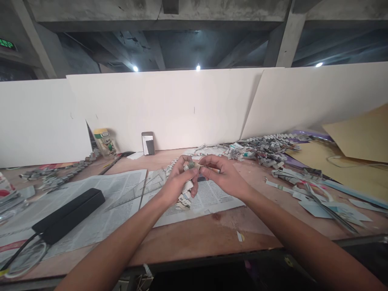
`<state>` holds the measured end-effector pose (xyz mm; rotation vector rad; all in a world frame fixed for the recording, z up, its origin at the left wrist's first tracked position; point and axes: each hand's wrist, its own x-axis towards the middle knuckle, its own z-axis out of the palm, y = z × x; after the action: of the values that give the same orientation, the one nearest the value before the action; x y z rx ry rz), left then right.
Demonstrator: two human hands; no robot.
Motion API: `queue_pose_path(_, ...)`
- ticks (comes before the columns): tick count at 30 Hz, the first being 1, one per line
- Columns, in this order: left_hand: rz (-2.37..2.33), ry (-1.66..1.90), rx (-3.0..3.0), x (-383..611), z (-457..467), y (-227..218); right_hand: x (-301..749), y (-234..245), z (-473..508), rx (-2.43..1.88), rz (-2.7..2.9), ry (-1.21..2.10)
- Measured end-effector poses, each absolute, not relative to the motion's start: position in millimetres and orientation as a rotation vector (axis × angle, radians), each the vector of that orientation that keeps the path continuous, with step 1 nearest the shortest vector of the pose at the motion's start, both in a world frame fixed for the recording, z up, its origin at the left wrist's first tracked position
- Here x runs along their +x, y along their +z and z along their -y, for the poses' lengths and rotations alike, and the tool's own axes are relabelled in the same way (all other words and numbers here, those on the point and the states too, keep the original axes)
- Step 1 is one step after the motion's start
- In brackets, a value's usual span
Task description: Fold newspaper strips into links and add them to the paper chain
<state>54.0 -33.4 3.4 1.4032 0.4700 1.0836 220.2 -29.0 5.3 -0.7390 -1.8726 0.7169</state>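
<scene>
Both my hands meet above the wooden table [194, 234]. My left hand [178, 182] is closed round a chain of folded newspaper pieces [185, 197] that hangs below its palm. My right hand [222, 174] pinches a small folded paper piece [191, 165] against the top of that chain, fingers pressed together. Beneath the hands lies a spread newspaper sheet [209, 200].
A black box [68, 214] and a clear ruler [138, 190] rest on newspaper at left. A phone [148, 143] and a jar [104, 141] stand by the white back boards. Piles of folded paper links [263, 149], paper scraps [315, 198] and cardboard [357, 137] fill the right.
</scene>
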Motion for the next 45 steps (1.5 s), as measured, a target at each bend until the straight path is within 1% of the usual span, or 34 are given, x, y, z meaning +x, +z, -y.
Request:
queue_pose_path(6,-0.545,1.242,1.603,56.8,32.7,1.5,215.2,-0.8,30.8,-0.634,1.831,0.924)
queue_pose_path(14,-0.732,1.501,1.816,53.6,33.4,-0.8,208.8,0.7,33.1,-0.709,1.814,0.923)
queue_pose_path(18,-0.781,1.563,1.971,52.8,37.0,-3.2,209.3,1.0,34.0,-0.753,1.834,0.836)
queue_pose_path(21,-0.757,1.567,1.978,52.8,36.9,-2.6,207.9,-1.8,35.3,-0.805,1.806,0.697)
queue_pose_path(25,-0.837,1.436,1.81,49.9,31.3,4.7,203.0,-4.2,40.3,-0.883,1.797,0.392)
queue_pose_path(27,-0.835,1.332,1.746,46.6,28.9,10.2,200.9,-4.6,42.3,-0.906,1.811,0.307)
queue_pose_path(32,-0.971,1.175,1.904,39.0,29.1,18.5,199.9,-8.1,38.8,-1.009,1.802,0.277)
queue_pose_path(38,-1.014,1.205,1.958,37.2,27.5,15.9,201.2,-14.0,33.7,-0.992,1.846,0.195)
queue_pose_path(42,-0.986,1.215,1.935,37.6,26.5,16.2,206.1,-16.3,32.0,-0.878,1.876,0.1)
queue_pose_path(45,-0.938,1.298,1.972,39.0,28.5,16.1,210.1,-17.0,30.3,-0.8,1.876,0.056)
